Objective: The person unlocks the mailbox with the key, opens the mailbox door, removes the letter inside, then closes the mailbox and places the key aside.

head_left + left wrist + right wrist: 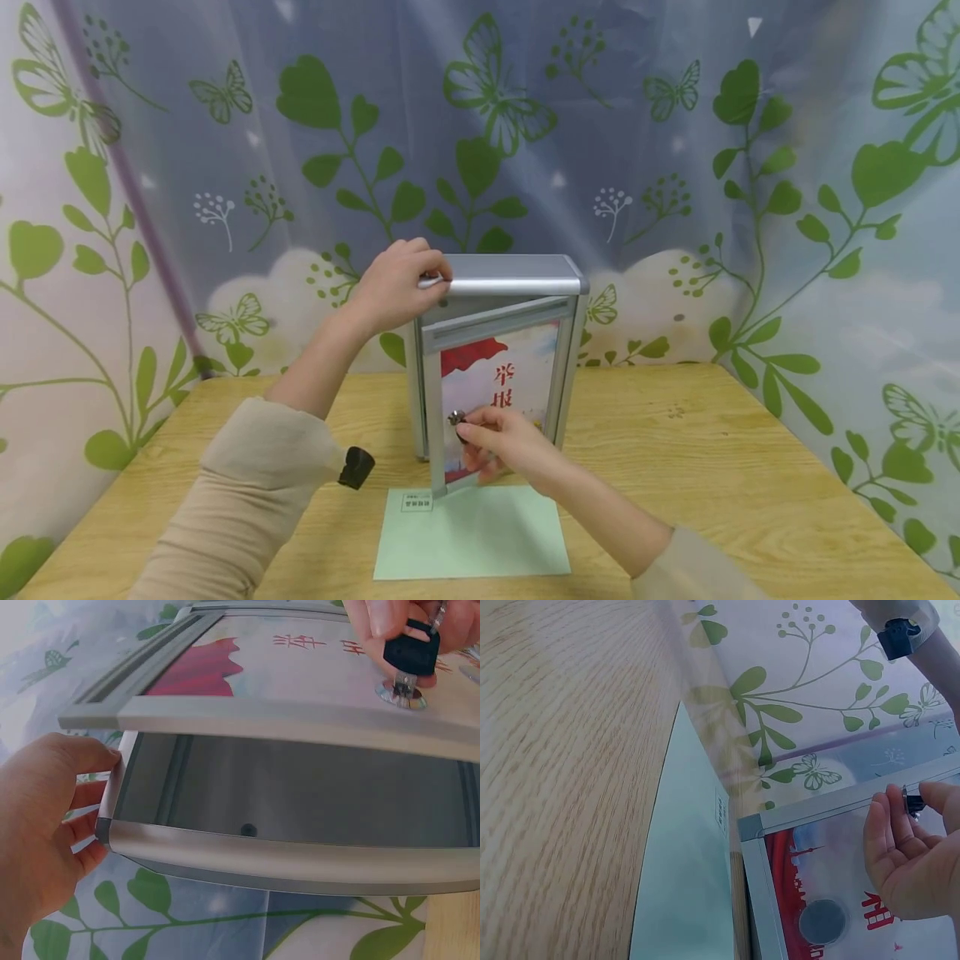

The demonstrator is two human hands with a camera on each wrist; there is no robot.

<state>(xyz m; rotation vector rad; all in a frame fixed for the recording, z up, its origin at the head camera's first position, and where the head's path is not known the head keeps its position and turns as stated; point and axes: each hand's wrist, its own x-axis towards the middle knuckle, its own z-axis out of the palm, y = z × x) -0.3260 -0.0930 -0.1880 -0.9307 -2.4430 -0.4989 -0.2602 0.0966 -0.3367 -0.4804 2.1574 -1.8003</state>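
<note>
A grey metal lockable box stands upright on the table, its front door ajar, swung outward on the left side. Red characters and a red banner are printed on the door panel. My left hand grips the box's top left corner, its thumb and fingers round the edge in the left wrist view. Between thumb and fingers, my right hand pinches a black-headed key, which sits in the round lock on the door. Through the gap, the grey inside shows.
A pale green envelope-like paper with a small printed box lies flat on the wooden table, just in front of the door. Behind stands a curtain with leaves and butterflies. A black strap end sticks out from the left sleeve.
</note>
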